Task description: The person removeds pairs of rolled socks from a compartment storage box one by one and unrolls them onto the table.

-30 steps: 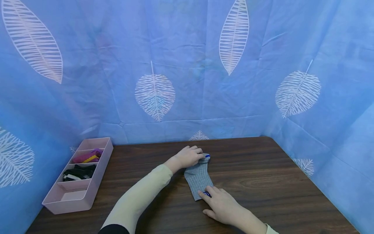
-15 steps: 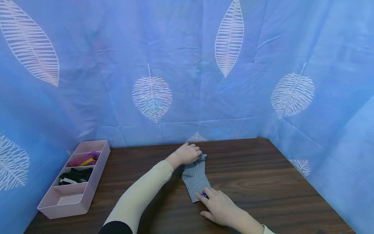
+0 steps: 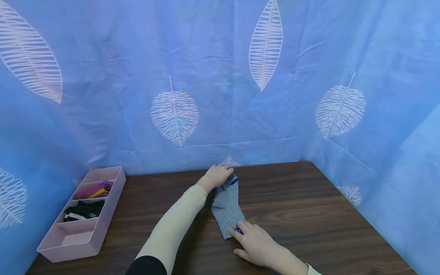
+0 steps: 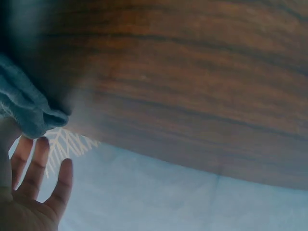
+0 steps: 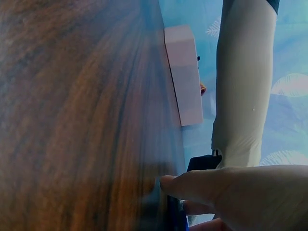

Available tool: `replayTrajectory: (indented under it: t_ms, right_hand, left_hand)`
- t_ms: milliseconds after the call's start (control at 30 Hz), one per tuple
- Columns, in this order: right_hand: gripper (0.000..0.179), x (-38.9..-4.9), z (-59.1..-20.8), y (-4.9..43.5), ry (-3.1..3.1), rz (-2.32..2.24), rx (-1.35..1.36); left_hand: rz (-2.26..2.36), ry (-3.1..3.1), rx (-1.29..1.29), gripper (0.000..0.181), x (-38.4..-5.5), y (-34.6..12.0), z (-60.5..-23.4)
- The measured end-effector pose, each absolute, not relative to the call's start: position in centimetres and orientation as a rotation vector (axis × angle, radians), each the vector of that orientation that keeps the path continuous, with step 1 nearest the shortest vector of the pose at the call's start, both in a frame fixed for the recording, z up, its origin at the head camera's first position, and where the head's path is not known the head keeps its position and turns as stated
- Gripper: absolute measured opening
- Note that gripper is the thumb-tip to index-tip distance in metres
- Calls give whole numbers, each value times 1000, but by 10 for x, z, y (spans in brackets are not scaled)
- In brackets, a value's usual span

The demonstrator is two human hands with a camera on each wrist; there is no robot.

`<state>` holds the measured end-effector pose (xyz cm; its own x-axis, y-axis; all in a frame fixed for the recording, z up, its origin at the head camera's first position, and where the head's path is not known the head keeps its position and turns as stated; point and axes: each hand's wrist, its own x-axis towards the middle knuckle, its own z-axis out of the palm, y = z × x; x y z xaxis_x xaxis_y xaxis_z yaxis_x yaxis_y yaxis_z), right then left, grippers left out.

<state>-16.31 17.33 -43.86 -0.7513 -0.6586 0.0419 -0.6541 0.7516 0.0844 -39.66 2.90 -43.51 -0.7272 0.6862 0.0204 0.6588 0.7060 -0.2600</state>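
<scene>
Grey sock flat at tabletop centre. Left hand pinches far end at 12 o'clock, lifting it. Right hand presses near end at 6, fingers straight. Judgement: keep near end pinned, edges aligned.

Staged booth: leaf-print cloth walls; wooden table

No text, label, brand, number or sign could be read in any view. The grey sock carried small blue marks at its near and far ends, too small to make out as letters. The blue backdrop showed only a white leaf pattern, and the pink tray at the left bore no marking.
</scene>
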Motion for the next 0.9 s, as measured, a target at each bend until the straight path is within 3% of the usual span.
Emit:
replayTrajectory:
  t_ms: [500,900]
  right_hand:
    - [51,-165,-438,173,-2898,-54,1068]
    - [26,-184,-433,194,-3007,88,859]
  left_hand:
    - [331,-2786,-1226,34,-400,22,-435]
    - [213,-2838,-1172,32,-396,-3,-437]
